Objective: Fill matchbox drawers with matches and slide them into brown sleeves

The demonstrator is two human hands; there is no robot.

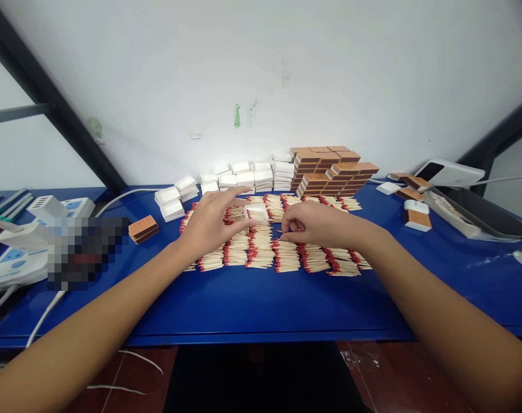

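Head view is showing me a small white tray (263, 217), lying over the rows of red-headed matches (260, 236) near the middle of the blue worktop (256, 310). From where I am standing, the left hand (211, 221) is holding this tray at its left end, its thumb and forefinger clamping lightly on the opposite sides. The right hand (303, 223) is hovering just beside, to the right, its fingers pressing together at the tips on what is seeming to be one single match (279, 231); the exact grip I am not seeing clearly. Behind, more white trays (261, 176) are standing in stacks, next to piled brown matchboxes (315, 179). The tray is looking like thin card, so I am judging it very light, a little stiff at the walls, but easy to crush; by two facing walls, softly, one is holding it best. The matches are looking dry, stiff and very light, hardly slippery, yet so thin that they are probably risking to snap or roll. For them I am favouring a fingertip pinch around the middle of the pale stick, leaving the red head free from rubbing.
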